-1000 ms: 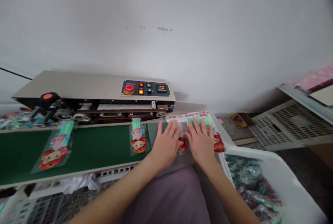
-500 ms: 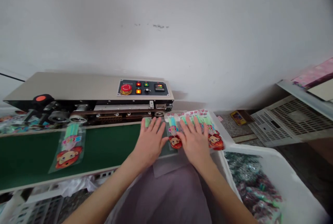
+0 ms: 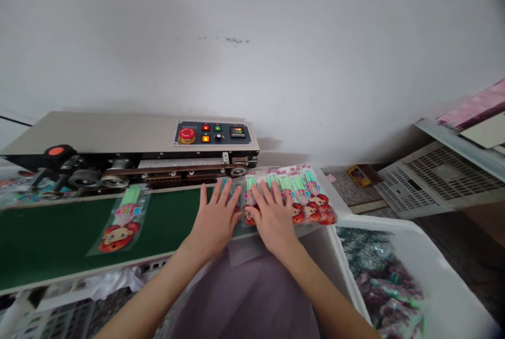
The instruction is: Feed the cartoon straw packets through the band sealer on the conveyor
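My left hand (image 3: pixel 214 221) lies flat with fingers spread on a clear packet at the right end of the green conveyor belt (image 3: pixel 51 236). My right hand (image 3: pixel 273 219) presses flat on a fanned row of clear packets (image 3: pixel 310 199), each with green sticks and a red cartoon face, on the white ledge past the belt's end. Another such packet (image 3: pixel 123 219) rides the belt to the left. Behind the belt stands the sealing machine (image 3: pixel 118 136) with its control panel (image 3: pixel 213 133).
A large white bin (image 3: pixel 434 270) full of small wrapped items sits at the lower right. White slotted crates (image 3: pixel 430 181) and a shelf edge stand at the far right. More packets are heaped at the far left. A white wall rises behind the machine.
Both hands slid left along the belt's end; the left one came down on the packet arriving on the belt. The packet farther left travelled right. The row under my right hand is more bunched.
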The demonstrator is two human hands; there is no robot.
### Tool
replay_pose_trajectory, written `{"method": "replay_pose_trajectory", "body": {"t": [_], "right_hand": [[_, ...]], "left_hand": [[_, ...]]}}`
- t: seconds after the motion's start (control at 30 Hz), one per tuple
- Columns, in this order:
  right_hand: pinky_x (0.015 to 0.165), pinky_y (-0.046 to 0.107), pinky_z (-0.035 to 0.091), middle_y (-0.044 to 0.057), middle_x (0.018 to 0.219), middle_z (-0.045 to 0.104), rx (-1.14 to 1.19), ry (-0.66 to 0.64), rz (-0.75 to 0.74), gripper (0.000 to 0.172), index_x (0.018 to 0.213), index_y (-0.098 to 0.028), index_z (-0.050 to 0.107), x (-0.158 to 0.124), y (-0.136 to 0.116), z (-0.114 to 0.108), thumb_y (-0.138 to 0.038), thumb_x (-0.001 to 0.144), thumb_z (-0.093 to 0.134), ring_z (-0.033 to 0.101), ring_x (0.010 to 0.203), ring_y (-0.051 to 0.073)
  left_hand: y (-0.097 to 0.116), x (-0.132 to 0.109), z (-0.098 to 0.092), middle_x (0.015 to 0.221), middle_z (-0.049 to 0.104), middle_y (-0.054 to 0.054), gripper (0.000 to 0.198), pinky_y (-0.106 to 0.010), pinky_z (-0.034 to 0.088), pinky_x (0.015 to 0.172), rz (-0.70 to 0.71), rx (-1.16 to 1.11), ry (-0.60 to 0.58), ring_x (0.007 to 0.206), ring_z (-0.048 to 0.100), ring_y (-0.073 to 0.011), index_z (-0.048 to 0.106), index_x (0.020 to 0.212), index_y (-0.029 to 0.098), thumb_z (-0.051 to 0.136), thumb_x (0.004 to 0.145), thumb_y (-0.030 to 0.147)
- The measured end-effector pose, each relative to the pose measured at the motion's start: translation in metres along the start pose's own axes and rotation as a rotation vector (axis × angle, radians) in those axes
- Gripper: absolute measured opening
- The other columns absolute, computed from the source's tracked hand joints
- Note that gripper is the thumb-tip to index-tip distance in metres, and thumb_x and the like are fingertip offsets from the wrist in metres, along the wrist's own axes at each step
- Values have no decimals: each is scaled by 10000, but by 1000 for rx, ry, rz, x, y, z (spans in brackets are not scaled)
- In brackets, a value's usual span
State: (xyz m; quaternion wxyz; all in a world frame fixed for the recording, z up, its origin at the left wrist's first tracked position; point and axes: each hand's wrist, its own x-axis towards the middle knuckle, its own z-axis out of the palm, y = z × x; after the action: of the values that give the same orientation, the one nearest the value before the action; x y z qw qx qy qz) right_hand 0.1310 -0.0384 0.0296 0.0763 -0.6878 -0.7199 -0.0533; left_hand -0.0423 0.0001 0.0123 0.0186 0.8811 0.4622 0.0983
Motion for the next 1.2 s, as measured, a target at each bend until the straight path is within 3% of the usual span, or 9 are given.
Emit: {"method": "replay_pose_trajectory", "body": {"t": [0.13, 0.23, 0.37, 0.53, 0.63, 0.8, 0.9, 1.03, 1.2], "right_hand": [[1163, 630, 234, 73, 1592, 421, -67, 38, 38, 485, 1494, -255, 482, -7, 31, -8, -427, 1053, 375, 307, 1480, 358], [1173, 647, 205, 78, 1593, 419, -119, 38, 44, 474, 1479, -257, 502, -12, 50, -1, -415, 1038, 430, 313, 1479, 363], [1187, 639, 192, 62, 1632, 349, -86, 17, 1, 493, 1491, -297, 485, -12, 30, 16, -461, 1027, 445, 277, 1502, 354], [1188, 604, 235, 73, 1645, 315, 37, -17, 5, 536, 1557, -262, 377, -2, -6, 16, -439, 1051, 360, 252, 1519, 333], [1200, 558, 247, 73, 1617, 373, 66, -10, 29, 526, 1553, -200, 387, 1, 7, 5, -368, 1067, 273, 274, 1514, 302], [1176, 596, 265, 58, 1591, 421, -54, -16, 106, 485, 1498, -238, 484, 2, 45, -2, -302, 1058, 288, 317, 1487, 328], [1148, 626, 285, 48, 1613, 386, -122, -44, 57, 458, 1488, -331, 487, 1, 52, 3, -339, 1054, 338, 328, 1480, 339], [1145, 622, 289, 25, 1627, 362, -153, -49, 10, 444, 1473, -390, 493, 1, 54, 8, -352, 1053, 355, 334, 1476, 336], [1143, 646, 259, 50, 1642, 332, -120, -45, -4, 446, 1477, -387, 491, 3, 51, 9, -357, 1047, 374, 316, 1475, 360]], "left_hand": [[19, 17, 7, 1632, 342, -114, 536, -646, 137, 1224, 167, -53, 23, 1533, 247, -294, 400, 1536, 197, 266, 1068, 421], [24, 23, 21, 1648, 315, -88, 540, -628, 172, 1225, 247, -86, 21, 1542, 227, -267, 396, 1536, 229, 283, 1062, 464], [10, 8, 25, 1656, 287, -96, 554, -658, 171, 1213, 129, -72, 31, 1539, 233, -281, 402, 1532, 216, 284, 1056, 475], [4, 0, 3, 1602, 385, -156, 503, -693, 148, 1203, 16, -52, 23, 1511, 296, -340, 493, 1472, 144, 303, 1050, 340], [23, 10, -2, 1583, 424, -144, 497, -641, 135, 1234, 65, -114, 59, 1507, 315, -296, 484, 1475, 132, 260, 1057, 282], [49, 23, 21, 1641, 326, -104, 558, -683, 206, 1192, 162, -167, 28, 1520, 272, -330, 371, 1547, 220, 304, 1054, 473], [35, 25, 27, 1653, 305, -86, 545, -681, 166, 1201, 230, -171, 14, 1536, 232, -313, 349, 1556, 238, 292, 1057, 451], [2, 26, 15, 1655, 306, -50, 509, -614, 111, 1232, 334, -187, -32, 1539, 238, -257, 344, 1554, 287, 321, 1056, 388], [-17, 16, 5, 1651, 314, -58, 524, -590, 90, 1239, 296, -159, -50, 1529, 269, -253, 294, 1576, 304, 315, 1063, 404]]}}
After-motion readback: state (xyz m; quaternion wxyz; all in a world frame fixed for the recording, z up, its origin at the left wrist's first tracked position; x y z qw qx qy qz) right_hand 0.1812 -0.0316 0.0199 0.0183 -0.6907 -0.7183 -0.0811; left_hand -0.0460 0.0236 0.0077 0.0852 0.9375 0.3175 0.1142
